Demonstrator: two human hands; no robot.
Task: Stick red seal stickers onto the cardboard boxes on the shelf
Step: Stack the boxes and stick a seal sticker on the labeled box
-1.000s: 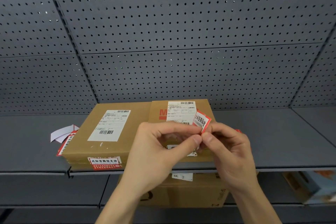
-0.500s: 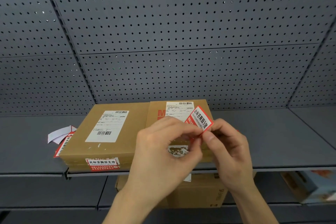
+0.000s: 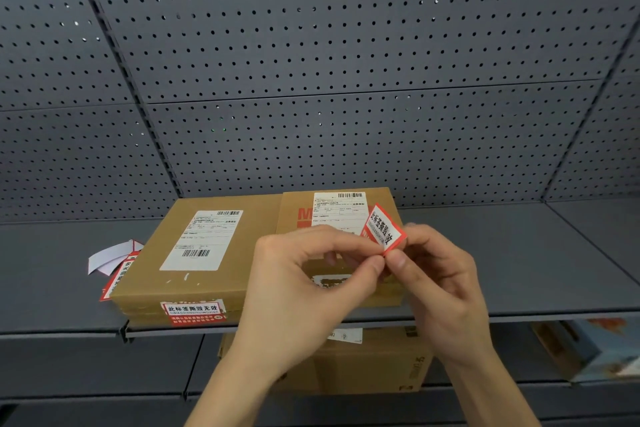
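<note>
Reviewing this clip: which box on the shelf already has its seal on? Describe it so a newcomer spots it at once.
On the grey shelf in front of the pegboard wall, two flat cardboard boxes lie side by side. It is the left box. A red seal sticker wraps its front edge, and its top lacks the red print seen on the right box.

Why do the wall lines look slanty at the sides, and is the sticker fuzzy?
Head view: the wide-angle lens splays the uprights of the pegboard wall outward near the edges; the light is soft and even, no glare; the red seal sticker, pinched by the left hand and right hand, shows readable big characters, while small print on the shipping label is blurred.
</note>
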